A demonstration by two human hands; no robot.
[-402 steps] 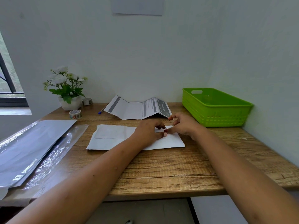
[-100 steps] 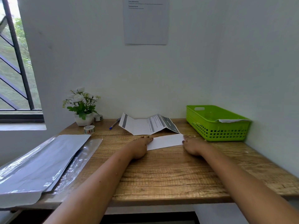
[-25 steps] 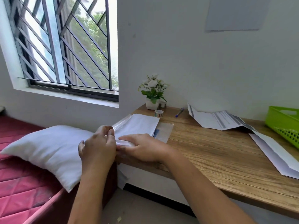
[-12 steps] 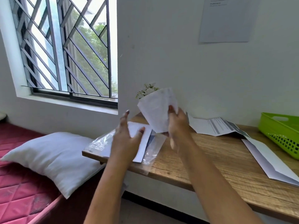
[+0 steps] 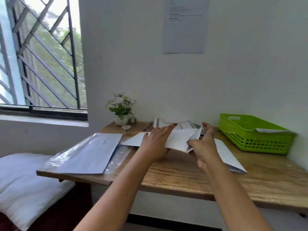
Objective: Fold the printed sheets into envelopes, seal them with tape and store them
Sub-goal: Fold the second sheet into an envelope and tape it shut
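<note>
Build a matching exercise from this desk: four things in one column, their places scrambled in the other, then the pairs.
Things
1. green basket
2. tape roll
3. white sheet
4. wall notice

Places
A. high on the wall above the desk
B. just in front of the flower pot
C. gripped by the right hand, with the left hand touching it
D. at the desk's right end

Pairs: 1-D, 2-B, 3-C, 4-A
</note>
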